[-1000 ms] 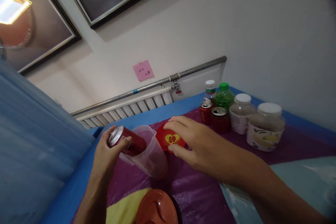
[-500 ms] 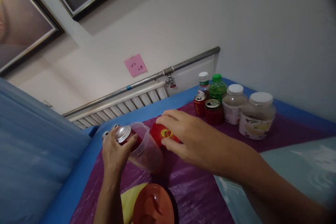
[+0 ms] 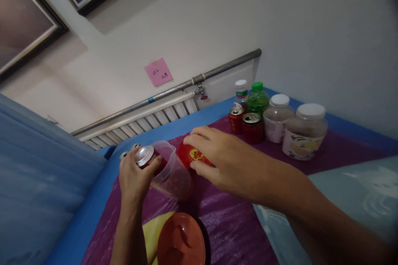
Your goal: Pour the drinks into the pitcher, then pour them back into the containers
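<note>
My left hand (image 3: 136,176) partly covered the red-and-silver cylindrical metal can (image 3: 144,155); my right hand (image 3: 217,157) partly hid the red, yellow-printed object (image 3: 184,155). The round orange-brown bowl (image 3: 186,240) was cut off below.

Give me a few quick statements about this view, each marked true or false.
1. The left hand holds a red can. True.
2. The right hand grips the green-capped bottle. False: its fingers are at a red item with a yellow emblem.
3. Two jars have white lids. True.
4. The orange dish sits inside the clear pitcher. False: it lies on the pitcher's near side.
5. A pink note is on the wall. True.
</note>
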`<move>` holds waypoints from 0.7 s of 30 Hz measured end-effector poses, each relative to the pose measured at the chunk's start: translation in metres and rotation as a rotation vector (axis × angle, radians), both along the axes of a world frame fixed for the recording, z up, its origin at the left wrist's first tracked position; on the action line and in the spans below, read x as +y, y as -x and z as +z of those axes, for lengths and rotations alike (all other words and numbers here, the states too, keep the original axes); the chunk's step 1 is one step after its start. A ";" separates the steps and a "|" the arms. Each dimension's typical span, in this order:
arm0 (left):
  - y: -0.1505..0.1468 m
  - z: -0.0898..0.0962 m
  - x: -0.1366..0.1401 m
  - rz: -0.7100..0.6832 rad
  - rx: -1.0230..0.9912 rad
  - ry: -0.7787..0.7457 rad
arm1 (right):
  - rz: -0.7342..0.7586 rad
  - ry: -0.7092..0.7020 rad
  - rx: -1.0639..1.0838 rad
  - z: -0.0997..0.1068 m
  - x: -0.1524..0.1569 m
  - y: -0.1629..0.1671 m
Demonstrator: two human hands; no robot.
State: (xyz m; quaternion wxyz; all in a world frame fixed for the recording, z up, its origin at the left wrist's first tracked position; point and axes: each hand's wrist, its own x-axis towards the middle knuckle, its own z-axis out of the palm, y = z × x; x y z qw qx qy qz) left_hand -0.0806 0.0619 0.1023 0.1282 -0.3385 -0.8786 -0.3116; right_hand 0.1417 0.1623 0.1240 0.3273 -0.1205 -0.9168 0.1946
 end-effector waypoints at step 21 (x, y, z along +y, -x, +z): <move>0.001 -0.002 -0.001 0.016 -0.013 0.002 | 0.019 0.021 -0.040 -0.005 0.003 0.001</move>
